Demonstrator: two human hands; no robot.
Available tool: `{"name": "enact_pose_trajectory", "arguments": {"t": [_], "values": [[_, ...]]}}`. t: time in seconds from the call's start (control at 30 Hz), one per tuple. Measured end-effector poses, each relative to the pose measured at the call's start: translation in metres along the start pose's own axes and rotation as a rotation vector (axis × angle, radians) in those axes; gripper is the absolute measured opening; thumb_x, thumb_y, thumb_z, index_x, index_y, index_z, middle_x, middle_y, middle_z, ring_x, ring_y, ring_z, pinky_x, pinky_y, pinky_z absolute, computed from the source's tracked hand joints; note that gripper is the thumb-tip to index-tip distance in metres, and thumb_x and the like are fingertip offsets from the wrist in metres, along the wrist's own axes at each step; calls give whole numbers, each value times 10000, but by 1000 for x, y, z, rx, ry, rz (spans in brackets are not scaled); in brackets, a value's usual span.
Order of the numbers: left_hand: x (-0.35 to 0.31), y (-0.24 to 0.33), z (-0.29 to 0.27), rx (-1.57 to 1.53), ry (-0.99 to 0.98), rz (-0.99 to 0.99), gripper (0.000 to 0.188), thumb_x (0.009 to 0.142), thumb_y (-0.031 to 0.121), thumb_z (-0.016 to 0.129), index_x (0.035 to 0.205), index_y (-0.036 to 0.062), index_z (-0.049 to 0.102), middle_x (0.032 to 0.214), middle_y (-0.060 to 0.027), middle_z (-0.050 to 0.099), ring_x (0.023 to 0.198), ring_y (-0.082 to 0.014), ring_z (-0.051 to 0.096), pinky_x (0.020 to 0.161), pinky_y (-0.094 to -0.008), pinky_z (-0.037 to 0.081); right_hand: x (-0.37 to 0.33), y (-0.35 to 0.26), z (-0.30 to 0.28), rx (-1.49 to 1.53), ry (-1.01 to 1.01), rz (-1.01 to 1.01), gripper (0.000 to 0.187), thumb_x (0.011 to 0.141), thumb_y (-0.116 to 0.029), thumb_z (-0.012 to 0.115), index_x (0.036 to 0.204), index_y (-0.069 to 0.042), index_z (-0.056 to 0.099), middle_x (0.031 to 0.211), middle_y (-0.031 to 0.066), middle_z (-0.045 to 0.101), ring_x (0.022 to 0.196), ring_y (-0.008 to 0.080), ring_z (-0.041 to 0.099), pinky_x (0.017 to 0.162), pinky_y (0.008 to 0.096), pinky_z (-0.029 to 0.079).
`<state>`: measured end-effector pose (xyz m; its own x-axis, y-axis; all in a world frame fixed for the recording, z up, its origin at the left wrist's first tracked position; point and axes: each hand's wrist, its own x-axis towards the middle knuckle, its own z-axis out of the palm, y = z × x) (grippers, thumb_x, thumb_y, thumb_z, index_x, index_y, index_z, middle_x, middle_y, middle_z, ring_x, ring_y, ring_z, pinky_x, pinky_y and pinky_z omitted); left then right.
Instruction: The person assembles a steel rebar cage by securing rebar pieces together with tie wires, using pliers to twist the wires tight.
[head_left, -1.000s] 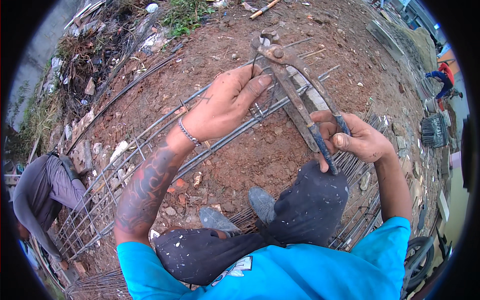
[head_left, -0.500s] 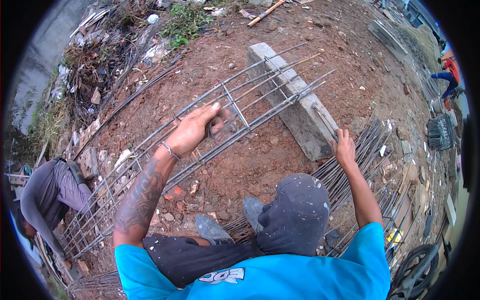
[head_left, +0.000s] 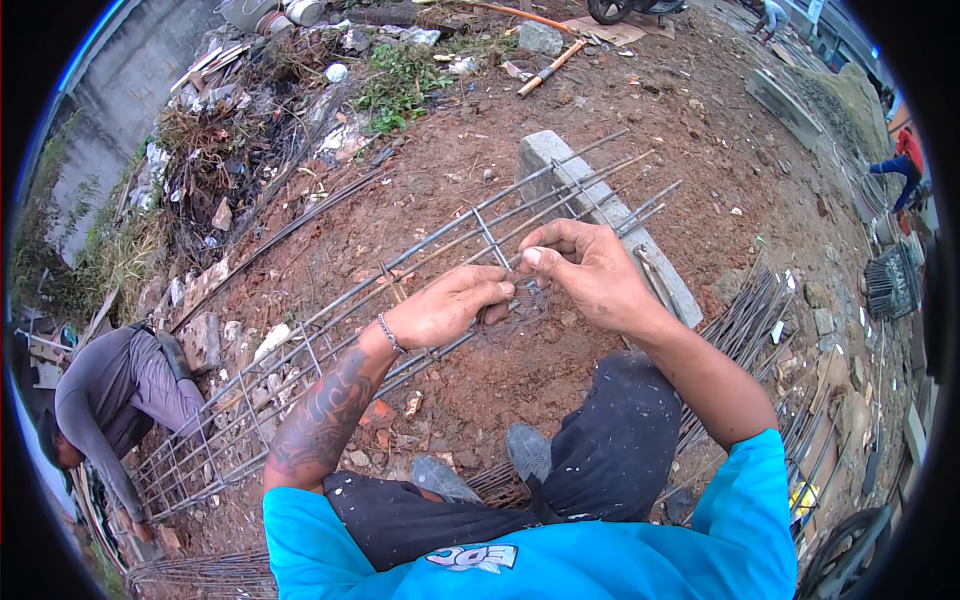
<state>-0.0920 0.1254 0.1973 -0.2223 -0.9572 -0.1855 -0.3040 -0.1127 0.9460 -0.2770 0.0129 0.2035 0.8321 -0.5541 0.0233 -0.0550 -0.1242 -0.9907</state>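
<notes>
A long rebar cage [head_left: 300, 345] slants across the ground in front of me, its far end resting on a concrete block [head_left: 672, 272]. Over the cage, my left hand [head_left: 450, 308] is closed around a bundle of thin tie wire [head_left: 527, 298], whose loops stick out past the fingertips. Close beside it, my right hand [head_left: 592, 275] pinches thumb and forefinger together at the wire; the strand between them is too fine to make out clearly. A slim metal hand tool [head_left: 655, 280] lies on top of the block, apart from both hands.
At left, another person [head_left: 125, 400] bends over the cage's near end. Loose rebar [head_left: 745, 325] is piled at right. A wooden-handled tool [head_left: 550, 70] lies beyond the block, and rubble with weeds [head_left: 395, 85] covers the far left. My boots [head_left: 528, 450] stand below the cage.
My right hand has left the metal tool on the block and come left to the wire at my left hand. The view has shifted, with more ground showing at the far side.
</notes>
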Motion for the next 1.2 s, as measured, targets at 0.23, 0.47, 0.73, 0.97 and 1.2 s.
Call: {"name": "enact_pose_trajectory", "arguments": {"t": [0.23, 0.47, 0.73, 0.97, 1.2], "values": [[-35, -16, -32, -718, 501, 378, 813, 888, 669, 408, 1376, 22, 347, 1300, -201, 515, 1163, -294, 546, 1001, -437, 415, 27, -29, 29, 341, 339, -245, 131, 963, -129, 546, 1016, -10, 540, 921, 94, 672, 759, 104, 610, 695, 245, 480], [-19, -4, 7, -903, 580, 434, 462, 959, 421, 508, 1247, 65, 443, 1114, -135, 618, 1095, -246, 591, 962, -420, 465, 27, -28, 82, 277, 409, -420, 65, 965, -63, 517, 999, -8, 521, 989, 119, 649, 883, 140, 630, 809, 274, 505], [-30, -4, -4, -1018, 597, 370, 342, 906, 107, 607, 1173, 68, 397, 861, -73, 611, 834, -202, 649, 745, -327, 540, 31, -22, 78, 190, 452, -461, 57, 963, -74, 531, 976, -19, 524, 1018, 118, 642, 895, 122, 602, 847, 277, 479], [-34, -17, -6, -457, 397, 107, 317, 979, 199, 523, 1245, 51, 432, 684, 41, 464, 595, -59, 420, 537, -217, 337, 40, -17, 52, 413, 334, -383, 58, 996, -94, 446, 1027, -45, 458, 1013, 173, 648, 987, 236, 640, 915, 375, 511], [-26, -8, 1, -210, 513, -67, 290, 961, 300, 571, 1024, 16, 582, 643, 65, 422, 530, -32, 339, 467, -229, 303, 39, -17, 40, 552, 299, -288, 47, 1001, -85, 423, 1012, -41, 439, 959, 160, 639, 928, 267, 660, 875, 394, 546]]}}
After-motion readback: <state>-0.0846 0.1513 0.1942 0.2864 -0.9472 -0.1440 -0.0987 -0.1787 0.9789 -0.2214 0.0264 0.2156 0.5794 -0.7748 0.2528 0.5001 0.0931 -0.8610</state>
